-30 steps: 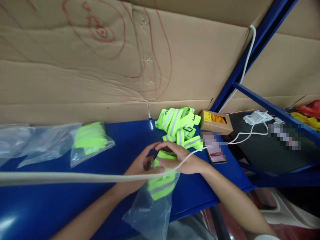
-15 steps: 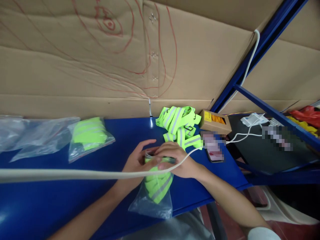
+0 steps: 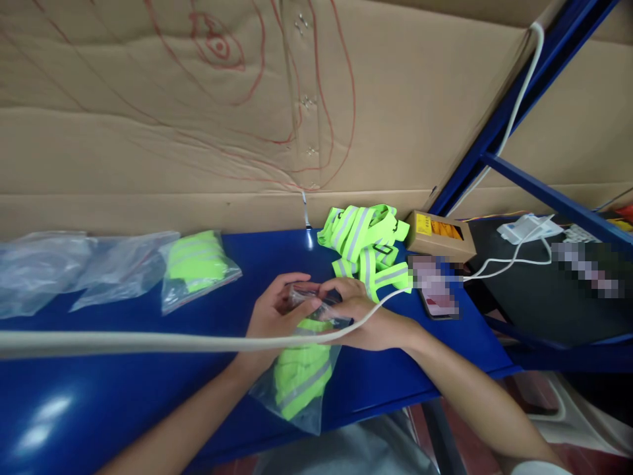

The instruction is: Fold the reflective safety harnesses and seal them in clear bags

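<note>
You have a clear plastic zip bag on the near side of the tangled heap of neon yellow-green straps with silver stripes, a little to the heap's left. The film is thin, shiny and wrinkled; through it you can see a folded neon yellow-green strap bundle crossed by a pale silver stripe.

The bag's long axis runs away from the heap toward your body, leaning left — its lower end points at your lap, its upper end at the heap. Your left hand and right hand are curled in close to each other there, thumbs and fingers drawn narrow on the gathered plastic; exactly which fingertips press is partly hidden.

A second ago the bundle's top stood up between your fingers; now crumpled film fills that spot, the bundle sits deeper, and the bag's lower end has risen. Right of the heap — unchanged — sit a brown cardboard box and a partly blurred phone.
</note>
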Tool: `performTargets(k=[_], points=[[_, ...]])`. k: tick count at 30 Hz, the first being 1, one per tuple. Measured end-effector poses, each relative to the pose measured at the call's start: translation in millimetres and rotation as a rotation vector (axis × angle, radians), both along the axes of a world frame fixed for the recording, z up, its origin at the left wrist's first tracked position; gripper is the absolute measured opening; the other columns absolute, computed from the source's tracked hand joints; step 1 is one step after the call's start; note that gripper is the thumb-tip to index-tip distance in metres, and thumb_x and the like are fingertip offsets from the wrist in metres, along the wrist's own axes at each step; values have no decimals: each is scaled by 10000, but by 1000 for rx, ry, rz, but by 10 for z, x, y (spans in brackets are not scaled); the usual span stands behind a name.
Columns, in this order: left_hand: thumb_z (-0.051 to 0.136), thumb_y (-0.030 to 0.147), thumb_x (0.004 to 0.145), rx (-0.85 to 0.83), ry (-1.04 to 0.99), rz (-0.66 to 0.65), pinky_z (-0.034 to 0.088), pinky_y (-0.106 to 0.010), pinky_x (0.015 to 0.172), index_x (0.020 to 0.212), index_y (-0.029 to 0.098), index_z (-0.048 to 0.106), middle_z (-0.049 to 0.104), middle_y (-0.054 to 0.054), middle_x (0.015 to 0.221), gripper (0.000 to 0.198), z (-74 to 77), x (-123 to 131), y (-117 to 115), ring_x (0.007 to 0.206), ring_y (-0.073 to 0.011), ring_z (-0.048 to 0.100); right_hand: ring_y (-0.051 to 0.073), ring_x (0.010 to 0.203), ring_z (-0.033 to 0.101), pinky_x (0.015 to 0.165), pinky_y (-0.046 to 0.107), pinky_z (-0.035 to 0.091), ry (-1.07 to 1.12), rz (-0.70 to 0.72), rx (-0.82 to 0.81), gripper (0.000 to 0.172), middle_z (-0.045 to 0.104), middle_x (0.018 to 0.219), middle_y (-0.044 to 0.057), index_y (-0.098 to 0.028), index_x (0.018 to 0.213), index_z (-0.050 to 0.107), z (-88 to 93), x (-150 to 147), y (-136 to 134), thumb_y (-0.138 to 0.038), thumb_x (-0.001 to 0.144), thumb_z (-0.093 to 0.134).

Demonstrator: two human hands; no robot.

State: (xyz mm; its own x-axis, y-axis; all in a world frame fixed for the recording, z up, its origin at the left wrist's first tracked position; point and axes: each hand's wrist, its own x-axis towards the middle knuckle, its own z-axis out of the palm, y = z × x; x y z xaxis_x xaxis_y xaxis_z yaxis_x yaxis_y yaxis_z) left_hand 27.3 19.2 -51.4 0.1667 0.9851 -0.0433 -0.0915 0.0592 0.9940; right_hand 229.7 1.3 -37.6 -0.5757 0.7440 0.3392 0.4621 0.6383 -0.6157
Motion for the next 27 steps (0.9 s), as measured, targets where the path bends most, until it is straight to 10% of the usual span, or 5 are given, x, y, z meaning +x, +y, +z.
performTargets(k=[5, 13, 16, 21, 27], points=[[901, 379, 688, 59, -48, 57, 607, -313, 810, 1078, 177, 623, 781, -86, 1032, 520, 82, 11, 7, 925, -233, 761, 246, 1207, 578, 1053, 419, 422, 76, -42, -57, 147, 604, 1266, 114, -207, 977, 772, 38, 80, 49, -334, 904, 763], [894, 388, 703, 38, -12, -35, 598, -324, 817, 1042, 172, 643, 787, -82, 948, 474, 61, 24, -64, 908, -243, 763, 126, 664, 586, 600, 224, 433, 60, 246, -435, 294, 646, 718, -18, -178, 819, 728, 10, 88, 50, -405, 977, 629], [870, 462, 730, -61, -113, -166, 590, -356, 875, 1221, 183, 620, 771, -134, 1126, 618, 137, -60, 11, 1012, -272, 750, 155, 785, 657, 693, 253, 497, 276, 71, -460, 199, 724, 898, 25, -185, 990, 742, 45, 113, 79, -368, 931, 690], [895, 388, 705, -270, -107, -249, 576, -350, 856, 1246, 152, 654, 802, -115, 989, 637, 190, -201, 184, 950, -264, 762, 167, 810, 698, 725, 299, 569, 684, -247, -599, 532, 701, 945, 16, -250, 1195, 600, 14, 146, 160, -435, 764, 851], [923, 374, 666, -118, -56, -125, 571, -312, 818, 1101, 174, 696, 807, -80, 893, 530, 176, -210, 163, 884, -237, 760, 128, 592, 577, 527, 256, 489, 564, -351, -596, 434, 629, 699, -1, -189, 834, 657, 37, 139, 146, -595, 774, 800]])
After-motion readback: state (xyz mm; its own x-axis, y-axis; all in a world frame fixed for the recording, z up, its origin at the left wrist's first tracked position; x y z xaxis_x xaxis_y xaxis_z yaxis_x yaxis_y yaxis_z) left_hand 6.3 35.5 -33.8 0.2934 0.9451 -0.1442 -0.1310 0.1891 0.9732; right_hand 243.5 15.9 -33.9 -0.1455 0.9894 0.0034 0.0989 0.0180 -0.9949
